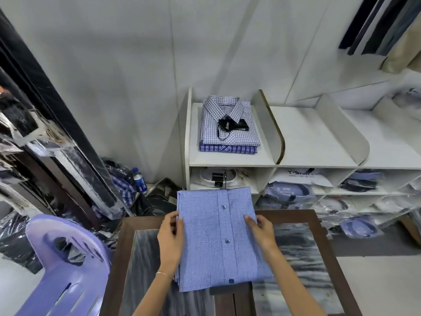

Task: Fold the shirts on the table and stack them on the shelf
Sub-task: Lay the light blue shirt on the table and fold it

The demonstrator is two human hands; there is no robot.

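Note:
A folded light-blue checked shirt with dark buttons is held above the brown-framed table, its far end reaching past the table's far edge. My left hand grips its left side, thumb on top. My right hand grips the right side the same way. On the white shelf beyond lies a stack of two folded shirts: a white checked shirt with a black tag on top of a blue plaid shirt.
A purple plastic chair stands at the left of the table. Bagged shirts fill the lower shelf cubbies and lie on the floor at right. A water bottle and wrapped clothes sit at the left wall. Dividers split the shelf top.

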